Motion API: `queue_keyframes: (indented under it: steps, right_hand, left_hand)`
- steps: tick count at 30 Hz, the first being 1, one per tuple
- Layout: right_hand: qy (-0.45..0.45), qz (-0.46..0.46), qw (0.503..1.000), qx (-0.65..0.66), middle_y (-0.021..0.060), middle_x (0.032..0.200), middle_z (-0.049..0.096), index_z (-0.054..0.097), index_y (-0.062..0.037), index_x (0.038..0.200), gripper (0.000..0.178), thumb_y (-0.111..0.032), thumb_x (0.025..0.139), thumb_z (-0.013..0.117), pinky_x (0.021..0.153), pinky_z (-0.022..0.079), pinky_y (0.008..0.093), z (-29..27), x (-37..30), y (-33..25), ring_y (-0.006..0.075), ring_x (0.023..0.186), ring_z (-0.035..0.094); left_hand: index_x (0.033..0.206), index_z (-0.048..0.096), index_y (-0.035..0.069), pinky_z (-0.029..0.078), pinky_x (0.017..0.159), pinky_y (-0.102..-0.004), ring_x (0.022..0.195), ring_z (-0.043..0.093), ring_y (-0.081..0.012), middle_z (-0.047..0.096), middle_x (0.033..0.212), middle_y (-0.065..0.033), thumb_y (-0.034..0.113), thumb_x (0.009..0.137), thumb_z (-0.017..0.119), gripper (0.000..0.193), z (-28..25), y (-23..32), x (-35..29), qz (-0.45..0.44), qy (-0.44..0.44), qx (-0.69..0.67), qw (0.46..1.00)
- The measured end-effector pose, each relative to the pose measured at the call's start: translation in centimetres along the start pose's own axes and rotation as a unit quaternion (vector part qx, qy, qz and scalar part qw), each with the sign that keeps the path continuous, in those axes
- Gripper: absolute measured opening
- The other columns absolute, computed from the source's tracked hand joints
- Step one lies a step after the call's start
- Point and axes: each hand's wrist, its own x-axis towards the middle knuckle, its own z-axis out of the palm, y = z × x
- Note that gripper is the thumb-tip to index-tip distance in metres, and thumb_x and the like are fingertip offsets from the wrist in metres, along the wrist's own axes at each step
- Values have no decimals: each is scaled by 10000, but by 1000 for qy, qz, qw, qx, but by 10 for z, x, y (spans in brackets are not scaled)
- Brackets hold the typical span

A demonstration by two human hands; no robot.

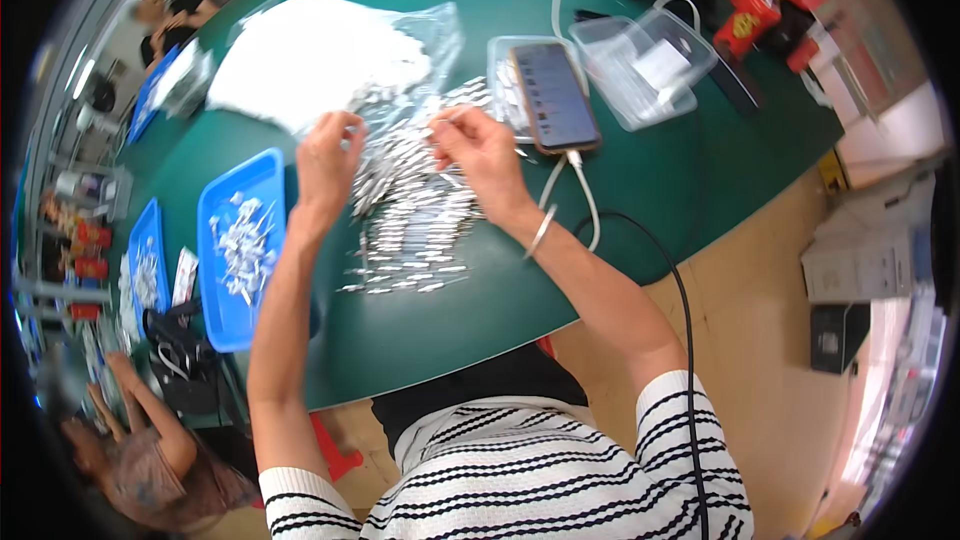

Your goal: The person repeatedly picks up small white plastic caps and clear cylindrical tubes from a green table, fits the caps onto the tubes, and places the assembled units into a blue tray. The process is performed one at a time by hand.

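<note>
My left hand (328, 162) is closed, thumb and fingers curled together over the left edge of a heap of thin silvery metal rods (415, 195). What it pinches, if anything, is too small to name. Across the heap, my right hand (478, 148) is also closed, its thumb and forefinger tips pressed together on something I cannot make out. Beyond both hands a large mound of small white pieces (300, 55) lies on a clear plastic bag (440, 30). Left of my left forearm, a blue tray (214, 285) holds small white-ended pieces (245, 245).
A phone (555, 98) with a white cable leans on a clear container at the right. Beside it stands another clear plastic box (620, 65). A black cable (670, 270) runs past my right arm. Another person (150, 450) works at the left, near a second blue tray (146, 250).
</note>
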Motion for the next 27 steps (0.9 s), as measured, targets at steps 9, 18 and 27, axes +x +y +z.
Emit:
queue_keyframes:
  steps: [9, 18, 27]
  right_hand:
    - [-31, 37, 998, -48, 31, 845, 582, 589, -7, 1000, 134, -123, 933, 582, 633, 471, 233, 55, -26, -16, 85, 707, 550]
    - [-84, 31, 995, -55, 53, 904, 599, 570, -8, 1036, 129, -101, 951, 543, 660, 491, 236, 59, -36, 8, 93, 735, 562]
    - [-92, 78, 992, 24, 79, 905, 631, 576, 14, 1018, 133, -86, 930, 575, 727, 512, 264, 56, -36, 3, 145, 781, 629]
  left_hand:
    - [978, 648, 12, 508, 641, -265, 708, 622, -130, 659, 818, -86, 21, 842, 611, 142, -26, 37, -99, -130, 116, -328, 928]
    - [999, 662, -20, 498, 622, -219, 693, 608, -73, 666, 793, -47, 3, 836, 582, 183, -25, 29, -109, -217, 84, -515, 825]
    - [1167, 590, -40, 526, 792, -239, 858, 643, -124, 659, 973, -93, 14, 875, 598, 297, -36, 35, -106, -299, 3, -671, 679]
